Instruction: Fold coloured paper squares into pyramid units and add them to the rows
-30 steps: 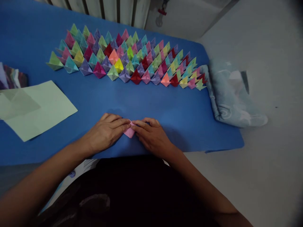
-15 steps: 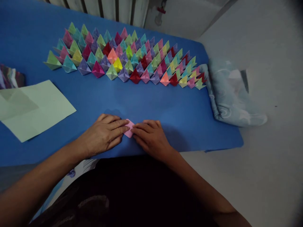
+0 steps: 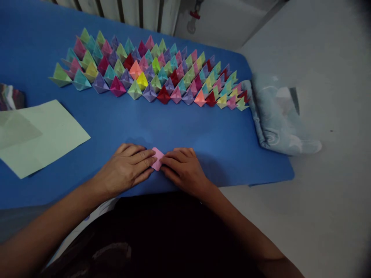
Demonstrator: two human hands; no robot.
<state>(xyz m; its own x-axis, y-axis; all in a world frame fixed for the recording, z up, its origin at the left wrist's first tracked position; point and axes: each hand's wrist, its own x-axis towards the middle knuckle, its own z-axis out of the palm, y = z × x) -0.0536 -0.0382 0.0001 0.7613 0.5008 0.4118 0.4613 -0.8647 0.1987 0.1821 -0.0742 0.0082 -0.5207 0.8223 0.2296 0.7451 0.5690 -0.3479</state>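
Note:
A small folded piece of pink paper [image 3: 157, 158] lies between my hands close to the front edge of the blue table. My left hand [image 3: 127, 166] has its fingers together, the fingertips gripping the paper's left side. From the right, my right hand [image 3: 183, 168] pinches the opposite corner, its thumb partly hidden. Beyond the hands stand several rows of small folded paper boats [image 3: 149, 92] in many colours, pointed tops up.
Pale green paper [image 3: 46, 135] lies flat at the left, beside a dark striped object [image 3: 11, 97]. A folded grey-blue cloth [image 3: 275, 116] sits at the table's right end. White slats [image 3: 130, 11] run behind the blue table [image 3: 185, 123].
The whole view has shifted slightly, so the boats and green paper appear a little lower and further left. Both hands still hold the pink paper, almost unchanged.

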